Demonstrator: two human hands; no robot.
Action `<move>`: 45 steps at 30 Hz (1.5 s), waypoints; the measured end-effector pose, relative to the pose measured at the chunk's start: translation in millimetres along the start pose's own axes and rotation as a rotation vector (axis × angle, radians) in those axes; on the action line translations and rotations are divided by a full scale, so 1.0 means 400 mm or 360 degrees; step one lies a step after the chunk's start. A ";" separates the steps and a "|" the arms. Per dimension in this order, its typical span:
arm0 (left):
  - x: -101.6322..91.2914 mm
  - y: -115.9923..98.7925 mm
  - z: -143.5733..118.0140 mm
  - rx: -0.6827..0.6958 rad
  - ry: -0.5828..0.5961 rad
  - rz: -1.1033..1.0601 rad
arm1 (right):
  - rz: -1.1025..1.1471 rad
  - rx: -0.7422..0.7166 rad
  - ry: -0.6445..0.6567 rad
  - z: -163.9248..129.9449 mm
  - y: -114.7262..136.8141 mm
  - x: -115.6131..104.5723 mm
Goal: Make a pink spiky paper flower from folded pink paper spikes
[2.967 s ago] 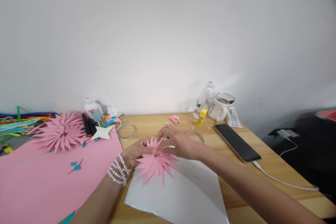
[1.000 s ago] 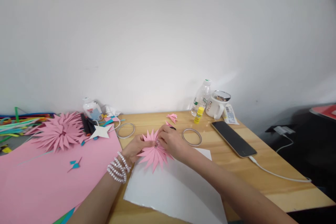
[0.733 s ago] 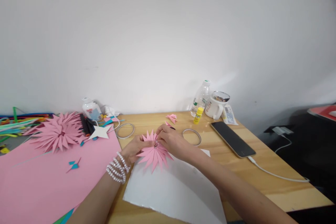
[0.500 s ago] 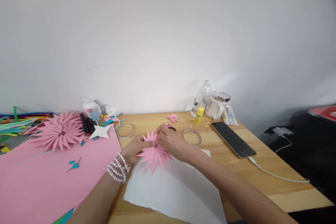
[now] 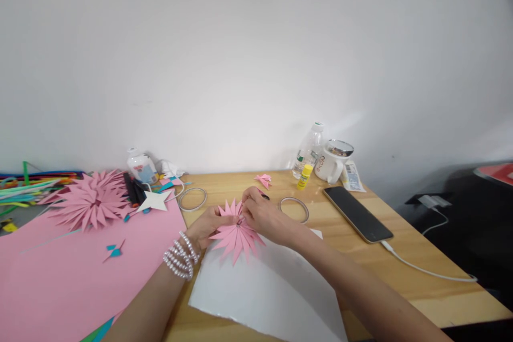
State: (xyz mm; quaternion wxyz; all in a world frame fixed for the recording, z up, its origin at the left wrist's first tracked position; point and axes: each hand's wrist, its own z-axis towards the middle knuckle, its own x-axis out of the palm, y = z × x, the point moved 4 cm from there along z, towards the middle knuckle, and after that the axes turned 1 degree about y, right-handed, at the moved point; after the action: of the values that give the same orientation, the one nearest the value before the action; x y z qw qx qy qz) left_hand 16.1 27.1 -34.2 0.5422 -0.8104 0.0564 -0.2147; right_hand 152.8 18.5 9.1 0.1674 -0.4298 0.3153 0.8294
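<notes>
A pink folded-paper flower point(image 5: 237, 239) with many pointed petals is held over a white board point(image 5: 260, 294). My left hand point(image 5: 207, 226), with pearl bracelets point(image 5: 180, 257) on its wrist, grips the flower's left side, thumb on top near the centre. Over the flower's middle, my right hand point(image 5: 262, 216) has its fingers pinched together at the centre; whether a small piece is between the fingertips is hidden. Beyond the hands lies a small pink folded-paper piece point(image 5: 263, 180). A dark object point(image 5: 265, 196) is partly covered by my right hand.
Pink paper flowers point(image 5: 94, 200), a white paper star point(image 5: 153, 201) and pink sheets point(image 5: 80, 272) lie left. Tape rings point(image 5: 193, 199) flank the hands. A glue stick point(image 5: 304, 177), water bottle point(image 5: 309, 149), mug point(image 5: 334, 161) and charging phone point(image 5: 358, 215) stand or lie right.
My right hand has shifted slightly at the flower's centre, its fingers still pinched. The left hand's hold looks the same. The whole view has moved very slightly.
</notes>
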 end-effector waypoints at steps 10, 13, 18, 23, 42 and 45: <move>0.004 -0.006 -0.004 0.0030 -0.0060 0.0054 | 0.0518 0.0543 -0.0245 0.001 -0.036 0.000; 0.006 -0.006 -0.004 0.0051 -0.0048 0.0066 | 0.0610 0.0670 -0.0322 0.003 -0.036 0.004; 0.014 -0.009 -0.004 0.0098 -0.0028 -0.0009 | 0.0779 0.0831 -0.0268 0.008 -0.037 0.009; 0.019 -0.014 -0.007 0.0123 -0.0018 -0.0016 | 0.0814 0.0908 -0.0180 0.009 -0.042 0.009; 0.018 -0.022 -0.015 0.0181 -0.0099 0.0083 | 0.0628 0.0936 -0.0205 0.020 -0.014 -0.007; 0.017 -0.024 -0.017 0.0183 -0.0128 0.0090 | 0.0451 0.0927 -0.0210 0.024 -0.005 -0.007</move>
State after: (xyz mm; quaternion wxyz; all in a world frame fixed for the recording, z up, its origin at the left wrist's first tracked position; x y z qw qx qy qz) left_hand 18.2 22.9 -21.1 0.5956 -0.7839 0.0450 -0.1695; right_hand 149.6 26.4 14.9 0.1862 -0.2610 0.5843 0.7456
